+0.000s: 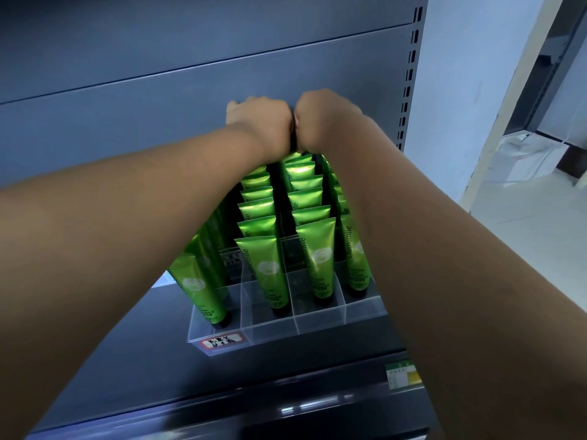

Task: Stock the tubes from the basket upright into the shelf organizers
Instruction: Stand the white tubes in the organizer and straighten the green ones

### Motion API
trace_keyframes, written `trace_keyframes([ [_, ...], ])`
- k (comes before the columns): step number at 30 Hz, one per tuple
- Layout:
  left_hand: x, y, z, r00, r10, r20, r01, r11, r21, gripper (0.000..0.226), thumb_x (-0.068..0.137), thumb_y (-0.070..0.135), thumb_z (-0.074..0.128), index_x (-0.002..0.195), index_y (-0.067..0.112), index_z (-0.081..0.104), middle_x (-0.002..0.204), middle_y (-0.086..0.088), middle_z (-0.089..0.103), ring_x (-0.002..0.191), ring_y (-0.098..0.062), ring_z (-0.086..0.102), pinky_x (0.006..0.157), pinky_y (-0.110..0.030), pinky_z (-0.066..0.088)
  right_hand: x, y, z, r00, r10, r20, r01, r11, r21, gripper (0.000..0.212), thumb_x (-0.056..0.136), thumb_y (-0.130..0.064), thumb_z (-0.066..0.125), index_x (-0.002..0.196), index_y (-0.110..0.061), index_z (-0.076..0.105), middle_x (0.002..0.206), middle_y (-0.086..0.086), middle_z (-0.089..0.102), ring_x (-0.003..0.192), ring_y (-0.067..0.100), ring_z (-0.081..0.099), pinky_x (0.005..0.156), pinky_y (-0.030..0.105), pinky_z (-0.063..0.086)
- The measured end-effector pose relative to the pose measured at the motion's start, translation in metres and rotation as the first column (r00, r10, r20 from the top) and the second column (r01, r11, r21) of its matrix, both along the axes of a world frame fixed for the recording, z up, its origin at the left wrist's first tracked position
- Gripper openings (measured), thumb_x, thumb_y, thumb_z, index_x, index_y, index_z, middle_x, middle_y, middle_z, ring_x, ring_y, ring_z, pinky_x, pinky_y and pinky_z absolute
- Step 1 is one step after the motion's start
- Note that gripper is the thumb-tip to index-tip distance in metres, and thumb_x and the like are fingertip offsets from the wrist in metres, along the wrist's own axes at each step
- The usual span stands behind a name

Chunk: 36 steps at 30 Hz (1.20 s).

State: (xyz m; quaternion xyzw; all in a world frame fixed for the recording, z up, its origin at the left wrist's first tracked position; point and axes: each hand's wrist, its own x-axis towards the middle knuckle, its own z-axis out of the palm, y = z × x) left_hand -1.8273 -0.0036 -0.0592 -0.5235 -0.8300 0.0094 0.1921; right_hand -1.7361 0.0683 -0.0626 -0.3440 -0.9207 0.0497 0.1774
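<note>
Several green tubes (266,268) marked Chamomile stand cap down in rows inside a clear plastic organizer (320,322) on the dark shelf. Both my arms reach over the rows to the organizer's back end. My left hand (259,117) and my right hand (320,117) are side by side and touching, just above the rearmost tubes and close to the shelf's back panel. I see only the backs of both hands. Their fingers point away and down, out of sight, so what they hold is hidden. The basket is not in view.
The grey back panel (158,122) rises right behind the hands. A slotted upright (409,74) bounds the shelf on the right. A red-and-white label (222,340) sits on the organizer's front, and a price tag (401,374) on the shelf edge. The organizer's front cells hold no tubes.
</note>
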Motion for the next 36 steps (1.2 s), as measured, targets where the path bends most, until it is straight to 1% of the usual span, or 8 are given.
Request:
trace_keyframes([
  [2,0.001,0.002,0.002,1.000,0.008,0.025,-0.008,1.000,0.012,0.012,0.091,0.034,0.061,0.090,0.023,0.060,0.085,0.000,0.054,0.104,-0.033,0.058,0.098,-0.048,0.035,0.003,0.001,0.001,1.000,-0.020,-0.005,0.020,1.000,0.013,0.019,0.088,-0.013,0.063,0.106,-0.019,0.066,0.095,0.003,0.053,0.087,0.029,0.052,0.075,0.034,0.041],
  [6,0.005,0.006,0.004,0.997,0.023,0.079,-0.026,0.999,0.029,0.008,0.088,0.027,0.062,0.090,0.020,0.066,0.072,0.005,0.051,0.087,-0.028,0.052,0.099,-0.048,0.031,0.008,0.002,0.002,0.999,-0.046,-0.011,0.046,0.999,0.023,0.008,0.092,-0.016,0.057,0.096,-0.023,0.056,0.097,0.002,0.052,0.088,0.028,0.051,0.076,0.034,0.041],
  [11,0.004,0.009,-0.002,0.996,0.007,0.091,-0.012,0.999,0.048,0.010,0.090,0.027,0.061,0.089,0.019,0.068,0.071,0.005,0.051,0.086,-0.027,0.051,0.089,-0.045,0.026,0.010,0.003,0.000,0.998,-0.058,0.007,0.058,0.998,0.013,0.008,0.093,-0.016,0.054,0.096,-0.024,0.055,0.098,0.002,0.052,0.089,0.029,0.051,0.076,0.035,0.041],
  [21,0.005,0.008,-0.003,0.997,-0.007,0.079,0.002,0.999,0.054,0.013,0.088,0.026,0.057,0.085,0.017,0.067,0.074,0.004,0.059,0.085,-0.027,0.055,0.087,-0.046,0.025,0.011,0.009,-0.002,1.000,-0.027,0.003,0.027,0.999,-0.046,0.007,0.090,-0.016,0.054,0.093,-0.022,0.055,0.095,0.004,0.051,0.089,0.031,0.051,0.077,0.035,0.042],
  [25,0.006,0.007,-0.002,0.996,-0.008,0.087,0.004,0.999,0.052,0.012,0.088,0.025,0.058,0.085,0.018,0.066,0.076,0.003,0.060,0.087,-0.028,0.057,0.086,-0.045,0.025,0.009,0.012,-0.001,0.999,-0.009,0.035,0.012,0.997,-0.077,0.007,0.086,-0.014,0.056,0.082,-0.016,0.052,0.081,0.003,0.049,0.087,0.032,0.051,0.077,0.035,0.042],
  [28,0.006,0.006,-0.002,0.996,-0.008,0.088,0.004,0.999,0.047,0.012,0.087,0.024,0.057,0.085,0.018,0.067,0.075,0.003,0.060,0.087,-0.029,0.057,0.086,-0.044,0.026,0.008,0.013,0.000,0.998,-0.005,0.063,0.010,0.996,-0.085,0.020,0.085,-0.015,0.058,0.069,-0.015,0.045,0.074,0.002,0.045,0.085,0.033,0.051,0.076,0.035,0.042],
  [33,0.009,-0.003,0.002,0.997,-0.056,0.062,0.054,0.998,0.036,0.016,0.090,0.025,0.056,0.088,0.019,0.070,0.076,0.002,0.058,0.085,-0.030,0.053,0.084,-0.041,0.030,0.008,0.013,0.006,0.994,0.018,0.104,-0.010,0.997,-0.081,0.009,0.080,-0.014,0.065,0.076,-0.013,0.057,0.072,0.003,0.053,0.071,0.028,0.052,0.075,0.034,0.045],
  [36,0.013,-0.016,0.010,0.993,-0.106,0.050,0.103,0.993,0.049,0.019,0.088,0.025,0.058,0.098,0.023,0.074,0.089,-0.003,0.065,0.087,-0.032,0.056,0.077,-0.037,0.038,0.013,0.010,0.016,0.990,0.046,0.132,-0.038,0.997,-0.064,0.009,0.080,-0.017,0.066,0.075,-0.012,0.061,0.072,0.005,0.058,0.073,0.029,0.057,0.073,0.033,0.046],
])
